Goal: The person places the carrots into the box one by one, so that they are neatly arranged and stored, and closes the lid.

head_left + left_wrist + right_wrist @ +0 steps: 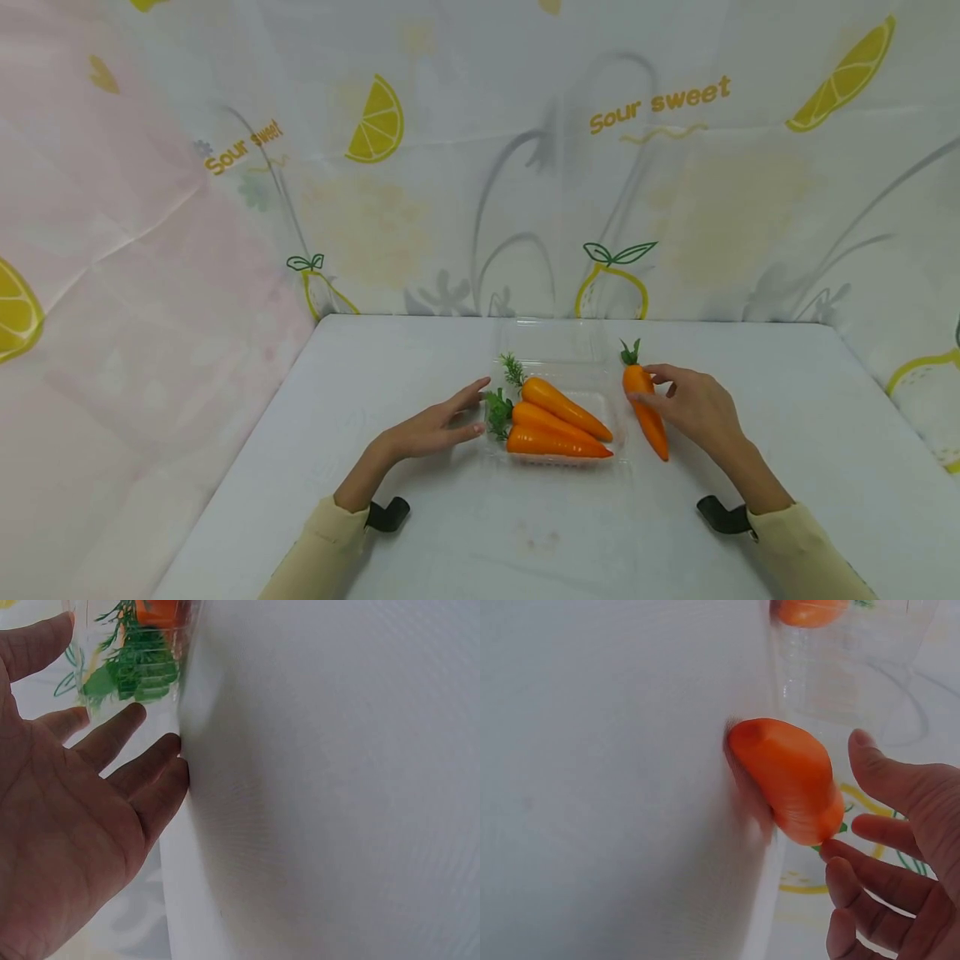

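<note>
Three orange carrots with green tops lie side by side in a clear plastic box [617, 408], the nearest carrot [558, 443] along its front. My left hand [438, 427] is at the box's left side, fingers spread and fingertips close to its wall by the green leaves [142, 664]. To the right of the box a single carrot [647, 408] lies on the table, its leafy end pointing away from me. My right hand [693, 406] is around its upper part, with thumb and fingers apart; in the right wrist view a fingertip meets the carrot's edge [787, 776] while the thumb stands off it.
The box's clear lid [551, 340] lies folded back behind it. A white table [375, 358] spreads under everything, with a lemon-printed cloth [450, 208] hanging at its back edge. Black wrist mounts [387, 514] stick out from both sleeves.
</note>
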Available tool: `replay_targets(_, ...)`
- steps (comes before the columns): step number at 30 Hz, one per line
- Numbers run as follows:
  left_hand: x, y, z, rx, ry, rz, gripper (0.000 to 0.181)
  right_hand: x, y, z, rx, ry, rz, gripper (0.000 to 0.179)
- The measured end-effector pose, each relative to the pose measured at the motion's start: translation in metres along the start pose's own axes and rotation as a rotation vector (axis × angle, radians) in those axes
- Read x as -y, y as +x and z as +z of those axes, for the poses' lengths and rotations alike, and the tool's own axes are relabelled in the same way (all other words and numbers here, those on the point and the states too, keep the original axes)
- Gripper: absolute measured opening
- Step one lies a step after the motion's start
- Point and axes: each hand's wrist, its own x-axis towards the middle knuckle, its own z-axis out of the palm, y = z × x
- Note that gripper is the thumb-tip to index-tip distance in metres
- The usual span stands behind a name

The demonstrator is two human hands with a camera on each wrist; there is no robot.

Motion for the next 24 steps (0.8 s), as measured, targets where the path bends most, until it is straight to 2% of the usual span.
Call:
replay_targets(9,0.002,0.001,0.000,0.002,-0.005,0.009,0.074,0.002,-0.001,-0.002,0.108,-0.017,0.074,0.064)
replay_targets(24,0.000,0.000,0.000,0.002,-0.012,0.006,0.074,-0.010,0.002,0.000,0.214,0.012,0.183,0.073)
